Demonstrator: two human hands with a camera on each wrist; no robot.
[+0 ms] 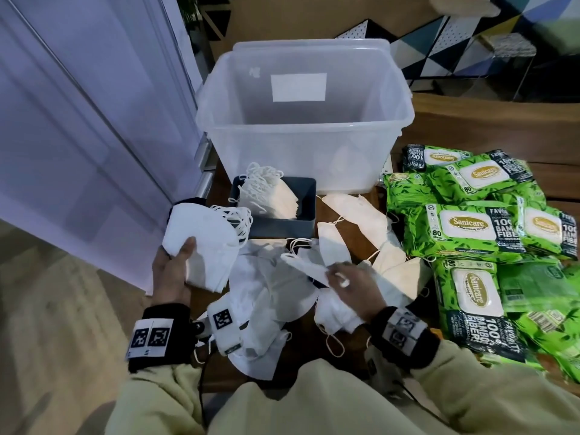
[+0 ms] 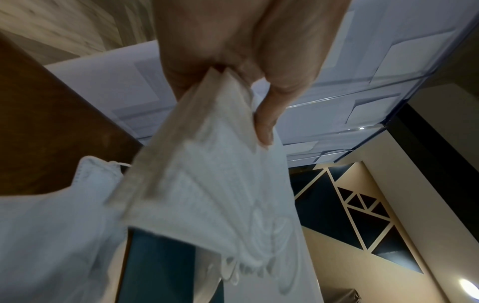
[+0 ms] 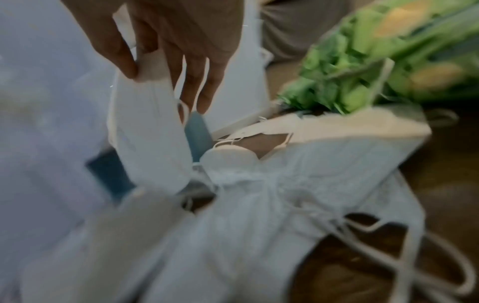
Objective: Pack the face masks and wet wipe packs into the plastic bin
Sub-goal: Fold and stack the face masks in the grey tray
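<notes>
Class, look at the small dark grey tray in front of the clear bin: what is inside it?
A stack of white masks with tangled ear loops leans inside the tray. The tray floor beneath the stack is hidden.

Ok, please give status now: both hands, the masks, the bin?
Left hand grips mask stack. Right hand pinches single mask over loose pile. Plastic bin open, nearly empty. Wet wipe packs unpacked, right of bin; small grey tray before it.
</notes>
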